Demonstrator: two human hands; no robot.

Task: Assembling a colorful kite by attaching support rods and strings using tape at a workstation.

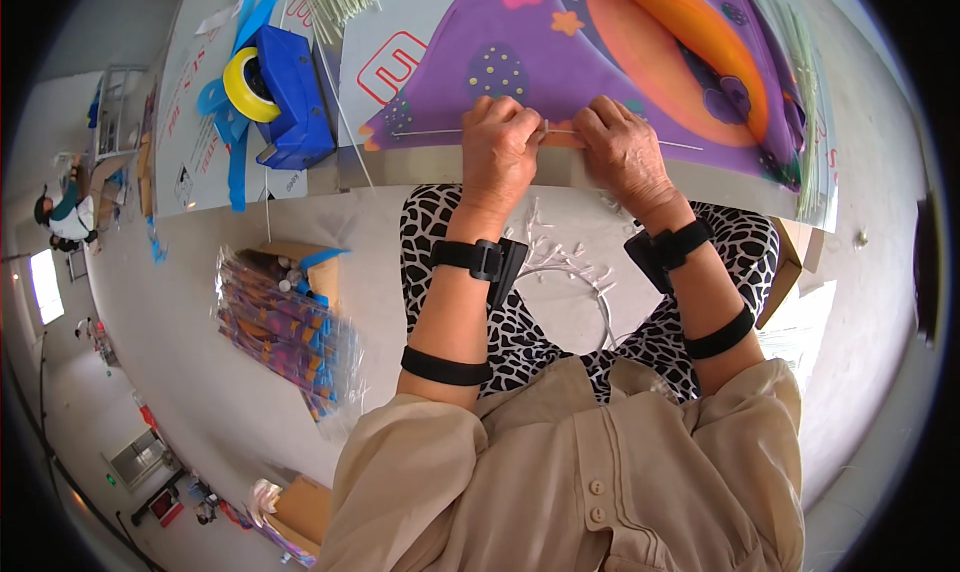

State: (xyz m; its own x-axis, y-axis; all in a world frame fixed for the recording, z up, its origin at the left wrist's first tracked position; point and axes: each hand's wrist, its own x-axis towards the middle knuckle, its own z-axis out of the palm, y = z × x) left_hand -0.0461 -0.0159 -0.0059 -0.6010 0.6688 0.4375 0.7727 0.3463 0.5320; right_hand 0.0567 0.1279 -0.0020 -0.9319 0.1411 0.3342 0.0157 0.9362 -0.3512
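Note:
A purple printed fabric sheet with orange, pink and dotted shapes lies spread over the table in front of me. Along its near edge runs a thin white rod. My left hand is closed in a pinch on this rod near the table's front edge. Just to its right, my right hand pinches the same rod, the fingertips a short gap apart. Whether the fingers also grip the fabric's hem is hidden. On the right of the sheet a large orange shape bulges up in folds.
At the left of the table stands a blue tape dispenser with a yellow roll. Blue strips and a bundle of thin pale rods lie around it. Plastic-wrapped packages rest on the floor at left.

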